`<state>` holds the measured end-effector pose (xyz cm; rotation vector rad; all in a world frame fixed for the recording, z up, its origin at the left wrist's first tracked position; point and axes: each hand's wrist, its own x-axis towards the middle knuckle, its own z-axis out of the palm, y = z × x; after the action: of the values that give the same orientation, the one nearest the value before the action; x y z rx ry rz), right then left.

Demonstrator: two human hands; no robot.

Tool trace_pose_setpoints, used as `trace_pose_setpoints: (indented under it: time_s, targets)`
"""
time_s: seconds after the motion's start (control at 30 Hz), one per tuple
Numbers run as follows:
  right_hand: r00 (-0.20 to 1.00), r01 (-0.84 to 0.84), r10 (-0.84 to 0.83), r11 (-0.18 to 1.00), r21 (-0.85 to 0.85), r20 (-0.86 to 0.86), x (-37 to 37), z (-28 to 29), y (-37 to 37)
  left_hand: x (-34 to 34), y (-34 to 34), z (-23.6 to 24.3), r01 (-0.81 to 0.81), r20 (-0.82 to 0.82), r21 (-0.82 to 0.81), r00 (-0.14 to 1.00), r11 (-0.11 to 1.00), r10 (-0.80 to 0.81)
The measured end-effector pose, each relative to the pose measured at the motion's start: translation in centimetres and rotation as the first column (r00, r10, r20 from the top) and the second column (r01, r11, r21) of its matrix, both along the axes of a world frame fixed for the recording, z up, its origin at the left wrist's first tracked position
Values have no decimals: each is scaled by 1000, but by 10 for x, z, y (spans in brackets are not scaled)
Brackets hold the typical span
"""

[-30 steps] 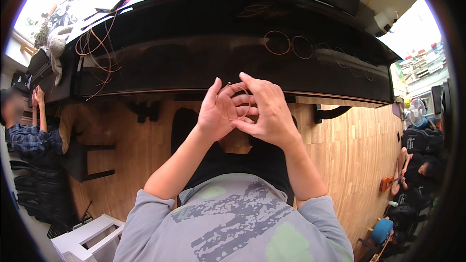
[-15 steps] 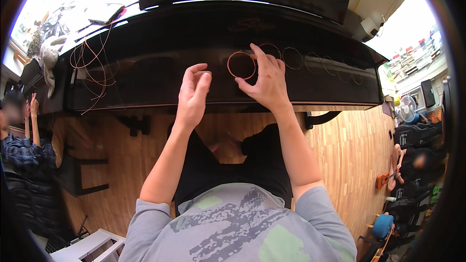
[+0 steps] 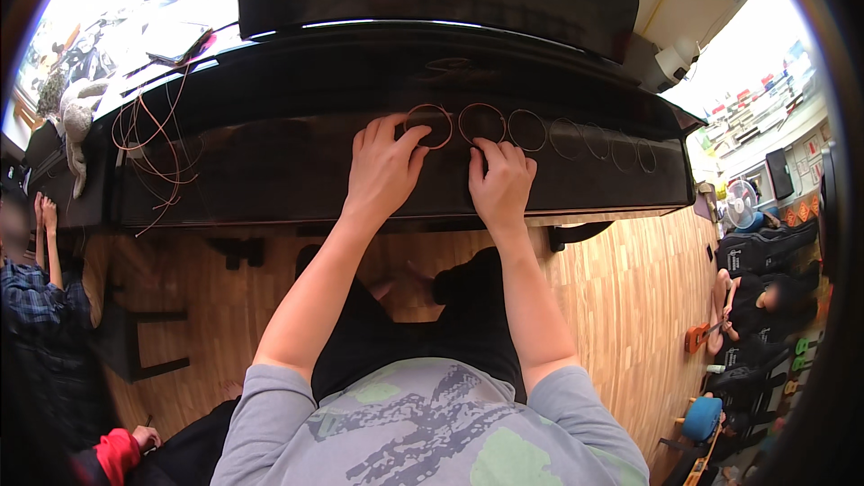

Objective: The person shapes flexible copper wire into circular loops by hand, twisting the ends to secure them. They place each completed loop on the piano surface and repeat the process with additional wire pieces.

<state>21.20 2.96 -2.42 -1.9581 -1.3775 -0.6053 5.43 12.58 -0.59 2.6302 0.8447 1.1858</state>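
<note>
Wood-plank floor [image 3: 630, 306] below us, black piano [image 3: 270, 162] with closed lid across the top of the view. We sit facing it, both hands up on the lid.

Row of thin wire rings lies flat on the lid and runs left to right, trailing off to our right. Left hand [image 3: 385, 171] rests palm down, fingers slightly spread, fingertips touching the copper ring [image 3: 429, 126] at the left end of the row; we can't tell if it pinches the wire or just presses it. Right hand [image 3: 501, 182] has fingers curled, tips on the lower edge of the second ring [image 3: 482, 123], just beside the first; pinching or pressing, we cannot tell. Hands sit near each other, not touching.

Key relation: rings lie just beyond the fingertips, away from our body. The row's long axis runs along the piano front. Remaining rings [image 3: 585, 138] all lie to the right, so our right hand is nearer to them.

Loose copper wire [image 3: 148, 139] hangs tangled at the piano's left end, well apart from both hands. Another person's plaid sleeve [image 3: 36, 306] shows at far left.
</note>
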Motion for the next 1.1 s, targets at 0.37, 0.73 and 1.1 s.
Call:
trace_pose_setpoints:
  time_s: [0.37,0.73,1.1]
  targets:
    - [998,-3,8,996,89,-57,2,-4,-2,9,-4,-3,-37,19,-17,999,999,37]
    - [1000,0,2,999,51,-28,2,2,-6,9,-4,-2,6,46,82,999,997,-9]
    - [961,-171,204,969,179,-188,-11,0,-9,-35,-30,-8,190,465,-84,876,978,-130]
